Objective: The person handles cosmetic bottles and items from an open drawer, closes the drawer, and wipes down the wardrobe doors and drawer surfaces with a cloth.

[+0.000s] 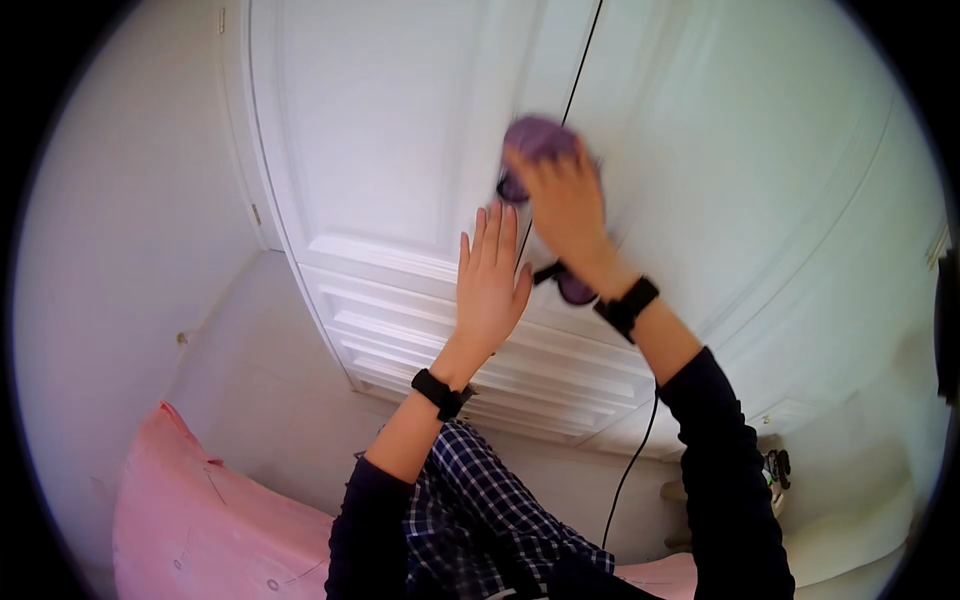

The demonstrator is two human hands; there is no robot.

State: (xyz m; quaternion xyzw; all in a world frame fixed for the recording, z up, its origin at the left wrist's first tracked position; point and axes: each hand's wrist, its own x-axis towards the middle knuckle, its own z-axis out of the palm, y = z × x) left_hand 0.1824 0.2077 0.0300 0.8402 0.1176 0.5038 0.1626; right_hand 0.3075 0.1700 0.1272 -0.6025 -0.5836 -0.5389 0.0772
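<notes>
My right hand [570, 210] is over a purple rounded object with black parts [540, 137], its fingers bent onto it. Motion blurs this object, and I cannot make out its kind. Below the same hand, near the wrist, a smaller purple round part [577, 288] and a short black piece show; whether they join the upper part is hidden. My left hand [490, 275] is open, fingers stretched upward, back of the hand toward me, just left of the purple object and holding nothing. Both hands are in front of white panelled doors [400, 120]. Each wrist wears a black band.
Louvred slats [480, 350] run across the lower doors. A black cable [632, 465] hangs below my right forearm. Pink fabric [210, 510] lies at lower left, beside my checked trousers [490, 490]. A white wall [130, 200] stands at left.
</notes>
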